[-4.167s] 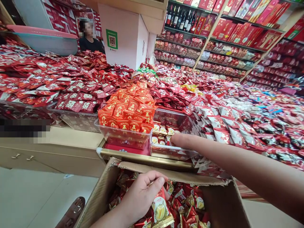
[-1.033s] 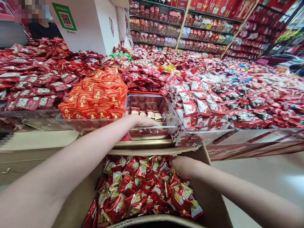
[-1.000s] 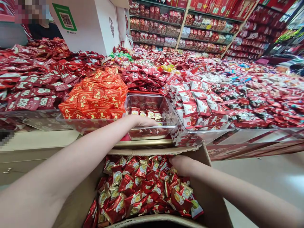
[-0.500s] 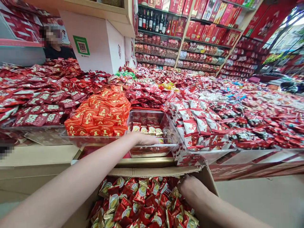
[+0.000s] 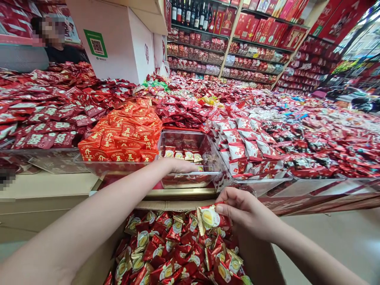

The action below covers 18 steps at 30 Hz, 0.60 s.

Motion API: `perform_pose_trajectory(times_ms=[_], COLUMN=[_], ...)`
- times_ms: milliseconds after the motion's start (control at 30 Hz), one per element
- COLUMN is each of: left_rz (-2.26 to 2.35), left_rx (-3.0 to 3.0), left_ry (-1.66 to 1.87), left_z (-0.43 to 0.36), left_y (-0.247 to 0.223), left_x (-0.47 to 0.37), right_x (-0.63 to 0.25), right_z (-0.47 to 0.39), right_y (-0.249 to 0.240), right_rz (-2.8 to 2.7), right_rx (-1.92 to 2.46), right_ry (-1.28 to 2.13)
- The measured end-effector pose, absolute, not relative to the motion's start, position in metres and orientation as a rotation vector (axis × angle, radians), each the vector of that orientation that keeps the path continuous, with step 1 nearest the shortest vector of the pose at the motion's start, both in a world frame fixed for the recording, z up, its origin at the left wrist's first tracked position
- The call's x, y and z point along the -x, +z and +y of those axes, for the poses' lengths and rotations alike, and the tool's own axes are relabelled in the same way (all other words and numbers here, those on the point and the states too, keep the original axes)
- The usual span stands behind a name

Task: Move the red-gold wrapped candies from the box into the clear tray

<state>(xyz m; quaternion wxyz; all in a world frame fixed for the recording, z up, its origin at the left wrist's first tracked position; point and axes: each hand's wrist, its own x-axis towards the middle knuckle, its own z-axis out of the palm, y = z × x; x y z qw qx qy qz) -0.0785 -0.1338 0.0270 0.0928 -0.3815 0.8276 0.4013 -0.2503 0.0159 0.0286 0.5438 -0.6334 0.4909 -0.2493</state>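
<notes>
My right hand point(image 5: 240, 211) pinches a red and gold candy packet point(image 5: 211, 217) over the right part of an open cardboard box point(image 5: 258, 253). Loose candies point(image 5: 175, 251) of the same kind, with a yellow fruit picture, fill the box. My left hand point(image 5: 182, 166) reaches over the front rim into a clear plastic bin point(image 5: 190, 181). Its fingers lie low inside, stretched out near a few candies point(image 5: 179, 155) lined up in a row. Whether anything sits under those fingers is hidden.
Orange packets point(image 5: 121, 136) are heaped left of the bin, white and red packets point(image 5: 237, 144) right of it. Piles of red packets spread behind. A white pillar point(image 5: 109, 39) with a QR code rises at the back left, near a person point(image 5: 61, 51). Shelves point(image 5: 225, 43) hold bottles and boxes.
My right hand has risen from among the candies at the box's right side and now holds one packet. My left hand stays in the bin. The view has shifted slightly.
</notes>
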Motion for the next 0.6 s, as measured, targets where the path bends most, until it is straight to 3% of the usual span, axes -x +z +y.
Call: perform_pose_trajectory(times_ms=[167,367,600], left_rz=[2.709,2.680,2.325], left_rx=[1.251,1.256,1.139], left_ry=[1.038,0.888,0.770], left_z=[-0.135,-0.140,-0.142], left_y=[0.028,0.042,0.037], left_x=[0.080,0.076,0.064], right_x=[0.248,0.245,0.210], right_z=[0.019,0.002,-0.081], right_y=[0.027,0.073,0.088], right_rz=[1.319,1.580,1.804], right_rx=[1.622,2.289,2.708], right_ry=[-0.614,-0.652,-0.042])
